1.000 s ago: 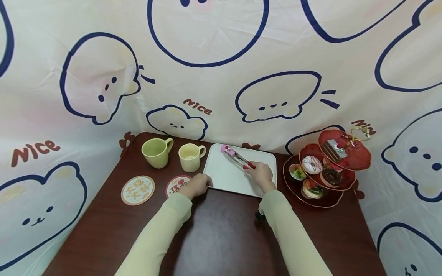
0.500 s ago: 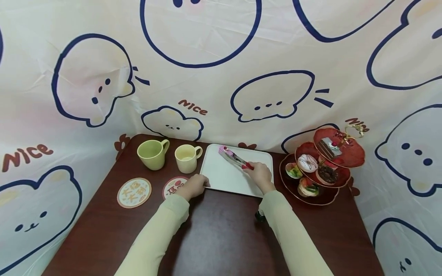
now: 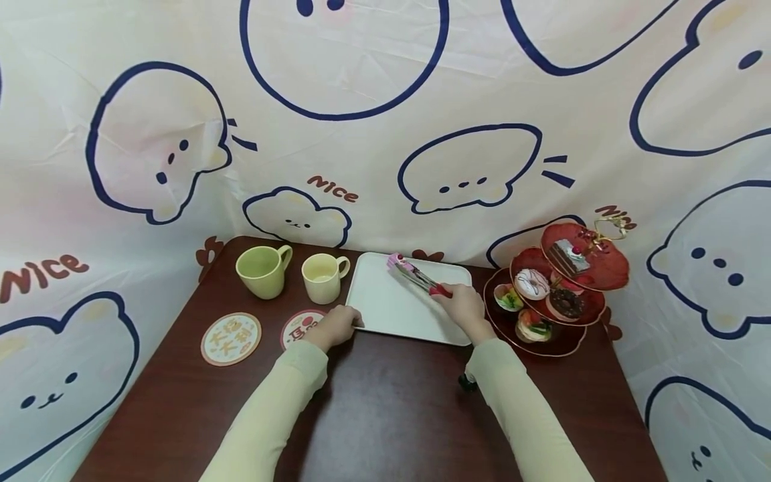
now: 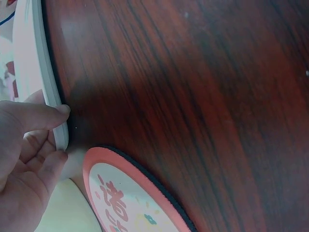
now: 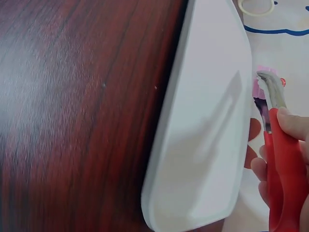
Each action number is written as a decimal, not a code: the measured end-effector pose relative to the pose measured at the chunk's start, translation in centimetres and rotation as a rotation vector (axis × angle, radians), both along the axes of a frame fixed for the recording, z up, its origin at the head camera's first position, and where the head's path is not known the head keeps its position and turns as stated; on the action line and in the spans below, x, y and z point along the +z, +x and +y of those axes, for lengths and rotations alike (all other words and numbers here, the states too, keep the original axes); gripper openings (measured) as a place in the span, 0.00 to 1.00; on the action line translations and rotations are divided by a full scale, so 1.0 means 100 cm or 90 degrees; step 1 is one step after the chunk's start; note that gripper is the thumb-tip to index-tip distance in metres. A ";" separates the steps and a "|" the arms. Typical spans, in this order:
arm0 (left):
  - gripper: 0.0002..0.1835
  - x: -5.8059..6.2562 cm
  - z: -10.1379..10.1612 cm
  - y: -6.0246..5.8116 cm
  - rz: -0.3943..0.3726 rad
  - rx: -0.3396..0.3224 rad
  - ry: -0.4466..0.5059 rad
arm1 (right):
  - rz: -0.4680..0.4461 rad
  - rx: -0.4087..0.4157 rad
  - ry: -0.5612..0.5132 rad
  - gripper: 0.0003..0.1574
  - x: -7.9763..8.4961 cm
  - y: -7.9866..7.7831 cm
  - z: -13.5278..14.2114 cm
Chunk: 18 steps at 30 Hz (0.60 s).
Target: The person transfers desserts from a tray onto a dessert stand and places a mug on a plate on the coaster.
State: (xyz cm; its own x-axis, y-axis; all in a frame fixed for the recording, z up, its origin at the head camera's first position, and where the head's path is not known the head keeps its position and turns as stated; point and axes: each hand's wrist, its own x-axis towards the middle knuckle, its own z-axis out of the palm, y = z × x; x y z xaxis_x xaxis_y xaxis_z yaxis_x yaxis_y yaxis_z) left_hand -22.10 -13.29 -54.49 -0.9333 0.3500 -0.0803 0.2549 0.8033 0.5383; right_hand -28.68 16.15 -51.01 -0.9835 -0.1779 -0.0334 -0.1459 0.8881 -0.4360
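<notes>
Leftmost we see a coaster (image 3: pixel 231 339), then a green mug (image 3: pixel 262 273) and a cream mug (image 3: pixel 322 280). Our left hand (image 3: pixel 335 326) pinches the near left corner of the tray (image 3: pixel 391 308). Over the tray, the tongs (image 3: pixel 420 278) hold a pink piece (image 3: pixel 395 261) at their tips; our right hand (image 3: pixel 465 308) has its fingers curled round their handles. Rightmost is the cake stand (image 3: pixel 608 271).
</notes>
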 end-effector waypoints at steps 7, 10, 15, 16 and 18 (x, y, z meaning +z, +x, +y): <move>0.17 0.001 0.000 0.000 0.002 -0.007 0.005 | 0.011 0.004 -0.004 0.33 0.014 0.007 0.016; 0.17 0.000 -0.001 -0.001 0.002 -0.005 0.002 | 0.010 0.006 -0.009 0.34 0.020 0.011 0.021; 0.17 -0.002 -0.001 -0.002 0.000 0.002 0.002 | 0.015 0.005 -0.010 0.34 0.028 0.021 0.032; 0.17 -0.003 -0.001 -0.002 -0.002 0.003 0.003 | 0.013 0.003 -0.011 0.34 0.030 0.023 0.034; 0.16 -0.003 0.000 -0.001 -0.004 0.005 0.004 | 0.007 0.007 -0.009 0.34 0.032 0.027 0.038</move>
